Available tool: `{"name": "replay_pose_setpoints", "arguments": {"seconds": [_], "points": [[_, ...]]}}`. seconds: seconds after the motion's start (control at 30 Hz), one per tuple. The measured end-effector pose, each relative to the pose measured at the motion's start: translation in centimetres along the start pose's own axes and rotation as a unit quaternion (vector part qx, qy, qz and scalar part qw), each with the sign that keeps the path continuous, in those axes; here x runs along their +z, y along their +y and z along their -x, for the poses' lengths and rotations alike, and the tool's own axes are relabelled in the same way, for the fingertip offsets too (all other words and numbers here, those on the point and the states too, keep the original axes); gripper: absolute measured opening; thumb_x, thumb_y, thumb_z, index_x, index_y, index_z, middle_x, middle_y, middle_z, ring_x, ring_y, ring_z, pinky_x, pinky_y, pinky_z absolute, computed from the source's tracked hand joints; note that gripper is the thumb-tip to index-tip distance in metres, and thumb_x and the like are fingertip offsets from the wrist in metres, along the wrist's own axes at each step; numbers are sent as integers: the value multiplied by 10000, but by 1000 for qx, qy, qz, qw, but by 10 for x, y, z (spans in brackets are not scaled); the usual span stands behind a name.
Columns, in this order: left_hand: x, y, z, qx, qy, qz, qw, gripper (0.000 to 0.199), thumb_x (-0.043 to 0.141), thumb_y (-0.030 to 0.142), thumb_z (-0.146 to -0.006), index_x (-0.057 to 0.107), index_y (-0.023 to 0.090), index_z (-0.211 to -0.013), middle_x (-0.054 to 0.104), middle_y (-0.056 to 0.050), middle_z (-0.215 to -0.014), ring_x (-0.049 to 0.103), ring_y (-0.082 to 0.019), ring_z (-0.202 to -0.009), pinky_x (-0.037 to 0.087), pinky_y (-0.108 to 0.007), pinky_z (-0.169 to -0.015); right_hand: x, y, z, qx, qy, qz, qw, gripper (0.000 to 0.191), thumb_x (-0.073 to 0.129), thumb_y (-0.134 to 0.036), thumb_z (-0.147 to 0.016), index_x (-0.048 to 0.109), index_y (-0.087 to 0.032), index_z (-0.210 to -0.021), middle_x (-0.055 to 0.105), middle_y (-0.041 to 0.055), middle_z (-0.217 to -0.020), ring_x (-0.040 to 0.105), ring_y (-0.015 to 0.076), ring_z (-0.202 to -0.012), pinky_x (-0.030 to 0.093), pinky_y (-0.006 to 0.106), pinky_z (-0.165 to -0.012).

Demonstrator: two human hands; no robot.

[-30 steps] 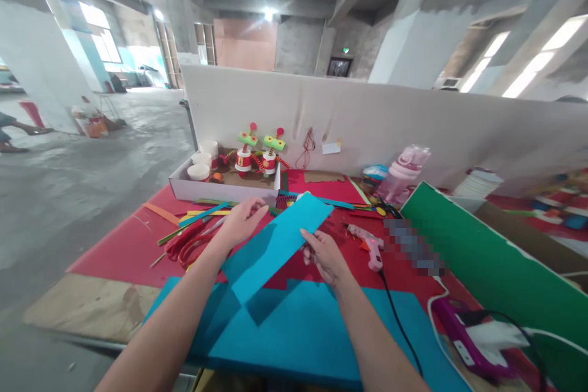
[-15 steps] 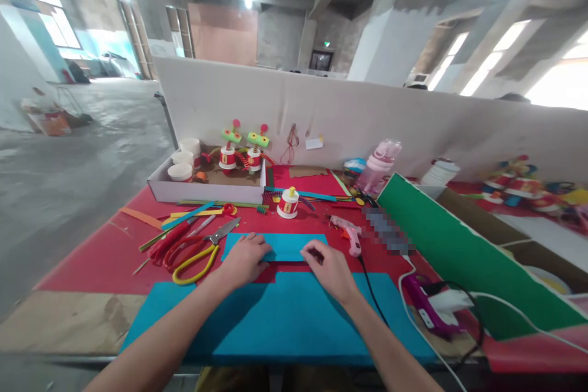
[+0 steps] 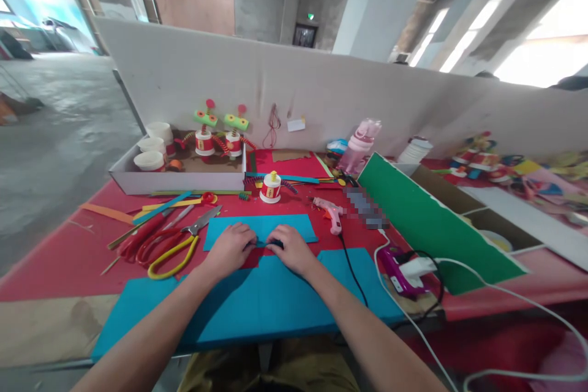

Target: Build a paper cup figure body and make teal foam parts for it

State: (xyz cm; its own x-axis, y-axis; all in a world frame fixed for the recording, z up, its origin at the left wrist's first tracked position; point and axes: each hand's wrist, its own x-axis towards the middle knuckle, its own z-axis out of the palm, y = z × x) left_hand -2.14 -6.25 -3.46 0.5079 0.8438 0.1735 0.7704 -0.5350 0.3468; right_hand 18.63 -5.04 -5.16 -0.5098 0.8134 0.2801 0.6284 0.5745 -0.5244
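A folded piece of blue paper [image 3: 261, 223] lies on the red tabletop in front of me. My left hand [image 3: 233, 247] presses on its near edge, fingers closed on the paper. Close beside it, my right hand [image 3: 290, 246] pinches the same edge with thumb and fingers. The fingertips partly hide that edge. Nearer to me, under my forearms, lies a larger blue sheet [image 3: 275, 300]. Beyond the folded paper stands a red and white paper cup figure [image 3: 271, 188] with coiled paper arms and a yellow top.
Yellow- and red-handled scissors [image 3: 173, 263] lie at left, a pink glue gun [image 3: 331, 213] at right with its cord trailing forward. A white box [image 3: 179, 181] holds cups and two figures. A green-sided box [image 3: 432, 226] and a purple power strip [image 3: 399, 275] stand at right.
My right hand has moved left along the paper's near edge, close to my left hand. The camera view has shifted right and down. The surrounding objects stay in place.
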Motion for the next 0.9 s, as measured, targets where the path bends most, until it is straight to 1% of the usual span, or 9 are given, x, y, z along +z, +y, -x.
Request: {"name": "replay_pose_setpoints", "arguments": {"seconds": [0.1, 0.17, 0.27, 0.4, 0.63, 0.9], "points": [[-1, 0, -1, -26, -5, 10, 1000, 68, 577, 205, -868, 641, 192, -849, 662, -49, -887, 558, -221, -917, 393, -326, -792, 0, -1, -4, 28, -9, -11, 999, 61, 729, -207, -816, 674, -183, -809, 652, 23, -820, 578, 167, -831, 405, 273, -739], [-3, -1, -2, -51, -12, 9, 999, 102, 578, 253, -878, 640, 192, -825, 674, -48, -871, 569, -226, -903, 386, -326, -766, 0, -1, -5, 51, -19, -17, 998, 76, 715, -228, -831, 666, -180, -799, 650, 21, -809, 578, 161, -816, 398, 264, -722], [-5, -1, -4, -75, -27, 1, 997, 123, 571, 268, -881, 638, 192, -811, 692, -46, -872, 587, -225, -889, 378, -325, -751, -2, -2, -6, 78, -30, -12, 996, 105, 705, -258, -842, 657, -180, -792, 654, 21, -809, 581, 158, -800, 392, 256, -700], [-6, 0, -7, -81, -43, -7, 996, 123, 555, 256, -877, 640, 194, -815, 700, -48, -892, 598, -221, -898, 384, -320, -753, -4, -2, -9, 93, -39, 0, 995, 107, 707, -271, -839, 657, -187, -797, 666, 21, -820, 594, 157, -794, 398, 251, -692], [-6, -2, -9, -87, -44, 3, 995, 161, 547, 285, -877, 629, 188, -779, 689, -45, -853, 602, -204, -851, 393, -295, -708, -5, -2, -11, 103, -48, 6, 994, 92, 700, -269, -841, 666, -188, -815, 680, 26, -838, 610, 160, -803, 409, 250, -692], [-11, 3, -12, -104, -68, -19, 992, 152, 551, 292, -871, 637, 187, -803, 694, -61, -896, 612, -219, -880, 390, -298, -727, -6, -5, -14, 125, -57, 11, 990, 90, 708, -260, -831, 665, -182, -822, 680, 29, -838, 610, 158, -797, 395, 240, -677]]}}
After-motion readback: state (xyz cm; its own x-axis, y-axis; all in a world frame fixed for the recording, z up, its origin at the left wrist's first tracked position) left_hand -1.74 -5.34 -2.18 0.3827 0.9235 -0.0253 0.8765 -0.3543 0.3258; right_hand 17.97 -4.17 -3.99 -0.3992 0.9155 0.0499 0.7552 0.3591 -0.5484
